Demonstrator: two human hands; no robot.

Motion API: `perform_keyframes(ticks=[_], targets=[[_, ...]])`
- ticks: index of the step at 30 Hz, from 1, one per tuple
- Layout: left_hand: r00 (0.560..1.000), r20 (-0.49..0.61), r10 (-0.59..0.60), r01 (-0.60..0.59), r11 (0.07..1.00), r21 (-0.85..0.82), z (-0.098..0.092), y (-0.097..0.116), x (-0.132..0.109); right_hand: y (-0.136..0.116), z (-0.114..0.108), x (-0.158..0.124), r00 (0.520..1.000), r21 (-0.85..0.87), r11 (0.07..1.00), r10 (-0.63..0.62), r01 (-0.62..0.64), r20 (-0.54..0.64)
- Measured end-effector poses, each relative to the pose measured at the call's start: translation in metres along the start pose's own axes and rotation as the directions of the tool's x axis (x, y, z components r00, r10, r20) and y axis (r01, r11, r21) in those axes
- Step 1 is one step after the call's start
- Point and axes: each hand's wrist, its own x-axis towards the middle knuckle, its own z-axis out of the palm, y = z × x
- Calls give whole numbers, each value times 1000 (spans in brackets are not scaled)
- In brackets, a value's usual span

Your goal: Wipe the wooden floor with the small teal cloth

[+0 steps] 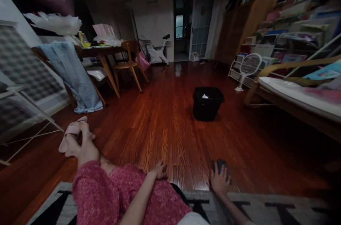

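Note:
My left hand (160, 170) rests by the leg in pink-red patterned trousers (125, 186), its fingers loosely stretched out and nothing in them. On the right, my right hand (220, 181) lies over a dark rounded object (220, 164) low near the wooden floor, fingers curved across it. Much of that object is under the fingers, and its kind is hard to make out in the dim light. Farther ahead stands a black bin (207, 106) with a bit of white paper (205, 96) showing at its opening.
Wooden floor (160, 118) stretches ahead, with a grey-and-black rug (266, 203) below. Blue jeans (70, 72) hang over a chair beside a table (102, 51) at left. A white exercise bike (158, 53), an electric swatter (249, 67) and a wooden-armed seat (295, 90) stand around.

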Motion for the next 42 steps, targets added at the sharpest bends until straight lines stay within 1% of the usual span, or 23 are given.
perform_keyframes(ticks=[2,4,6,9,12,13,14,15,16,17,19,22,23,25,26,28,30,32,34,36,37,39,42], targets=[[1000,4,-1,1,1000,1,0,0,-1,-36,7,-24,983,39,984,-175,173,47],[1000,6,-1,1,1000,7,0,0,-1,-74,14,-48,922,100,926,-375,365,100],[1000,1,-1,1,1000,21,1,0,0,-111,21,-68,822,170,833,-550,526,149],[1000,-2,-14,14,999,41,3,-2,3,-154,26,-81,621,278,659,-752,699,221],[1000,-14,-6,6,999,37,5,-4,6,-168,19,-71,428,384,484,-875,786,226],[1000,-20,3,-3,999,32,5,-5,6,-164,15,-63,388,408,442,-897,799,211],[1000,-22,10,-9,1000,27,5,-6,6,-156,10,-53,370,420,419,-908,805,196],[1000,-21,11,-10,1000,21,5,-6,6,-144,6,-41,380,416,424,-906,804,188],[1000,-16,8,-8,1000,16,4,-7,6,-128,1,-29,418,396,458,-889,796,188],[1000,-11,2,-2,1000,11,4,-7,6,-110,-2,-15,481,360,517,-855,777,191],[1000,-6,-5,4,1000,-1,4,-6,6,-66,-8,12,646,251,673,-739,696,190],[1000,-12,-7,7,1000,-7,4,-6,7,5,-15,43,868,74,880,-476,470,143],[1000,-12,-7,7,1000,-6,4,-6,7,27,-18,50,920,28,927,-374,373,122],[1000,-10,-6,6,1000,-3,4,-6,8,60,-21,54,979,-31,982,-185,188,85],[1000,-7,-6,6,1000,-2,4,-6,8,69,-22,53,992,-44,993,-109,112,69],[1000,-6,-8,8,1000,-1,4,-6,8,72,-22,44,999,-48,999,14,-12,34],[1000,-5,-14,14,1000,5,4,-6,8,56,-18,30,994,-40,993,113,-113,-4],[1000,-2,-20,20,1000,17,4,-5,8,27,-13,14,988,-23,988,153,-153,-17],[1000,1,-25,25,999,28,4,-4,8,-8,-8,-5,997,5,998,68,-68,23],[1000,2,-26,26,999,33,3,-3,7,-45,-4,-25,988,45,992,-123,120,89],[1000,2,-25,25,999,32,3,-3,7,-64,-2,-36,966,70,972,-230,222,119],[1000,3,-24,23,999,28,3,-3,7,-98,0,-56,895,126,908,-415,399,164],[1000,-6,-30,30,999,19,4,-2,5,-138,0,-75,750,230,783,-620,578,229]])
